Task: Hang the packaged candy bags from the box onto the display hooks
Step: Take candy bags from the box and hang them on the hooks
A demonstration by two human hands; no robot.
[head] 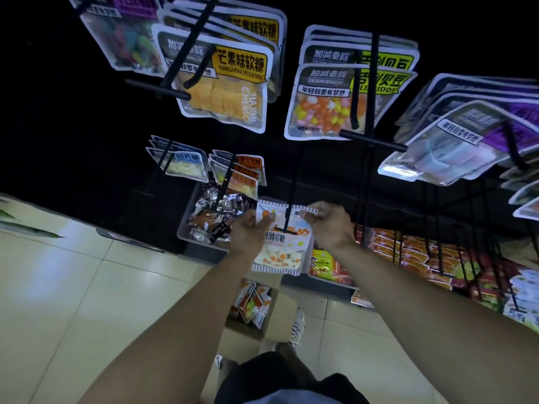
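Left hand and right hand pinch the top corners of a white candy bag, long axis vertical, top edge up, at a black display hook. Below sits the cardboard box.

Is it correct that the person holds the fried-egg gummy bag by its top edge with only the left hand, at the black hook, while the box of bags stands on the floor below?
Not quite. In the head view both hands hold the fried-egg gummy bag: the left hand and the right hand each pinch its top edge at the black hook. The box of bags stands on the floor below, as you say.
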